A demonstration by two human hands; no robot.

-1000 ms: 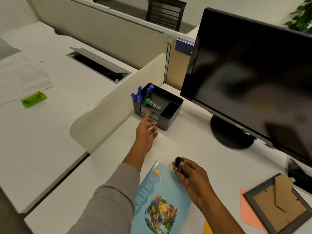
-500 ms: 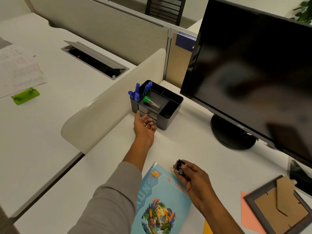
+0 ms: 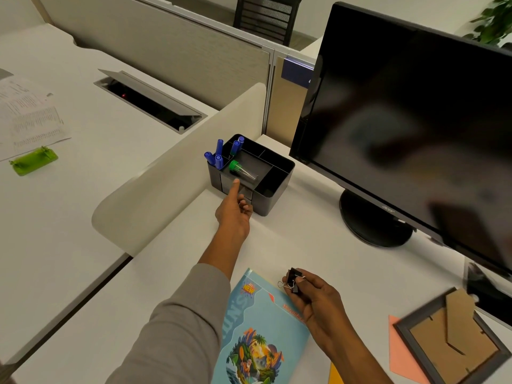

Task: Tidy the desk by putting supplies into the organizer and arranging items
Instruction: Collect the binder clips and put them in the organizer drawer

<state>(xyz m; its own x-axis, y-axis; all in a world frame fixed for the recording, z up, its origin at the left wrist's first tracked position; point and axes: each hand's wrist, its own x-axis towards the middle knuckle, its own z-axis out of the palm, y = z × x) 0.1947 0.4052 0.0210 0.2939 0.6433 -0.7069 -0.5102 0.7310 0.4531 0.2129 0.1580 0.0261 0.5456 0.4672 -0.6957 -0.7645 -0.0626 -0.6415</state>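
A black desk organizer (image 3: 278, 173) stands against the beige divider, with several blue pens (image 3: 219, 154) in its left compartment and a green-capped clear tube (image 3: 243, 171) lying in its top tray. My left hand (image 3: 235, 216) reaches to the organizer's front. Its thumb rests on the small drawer face and its fingers curl by the lower drawer; I cannot see whether they hold anything. My right hand (image 3: 315, 297) hovers over the near desk, pinching a black binder clip (image 3: 294, 279) with silver handles.
A teal illustrated book (image 3: 257, 336) lies under my right wrist. A face-down picture frame (image 3: 454, 339) rests on salmon paper (image 3: 401, 353) at the right. The monitor (image 3: 401, 120) and its round stand (image 3: 374, 217) fill the right side. The neighbouring desk has papers (image 3: 27, 120) and a green object (image 3: 33, 162).
My left hand has moved forward from the desk up to the organizer's drawer front, thumb now on it. The small pale item seen in its fingers is out of sight. The right hand stays put.
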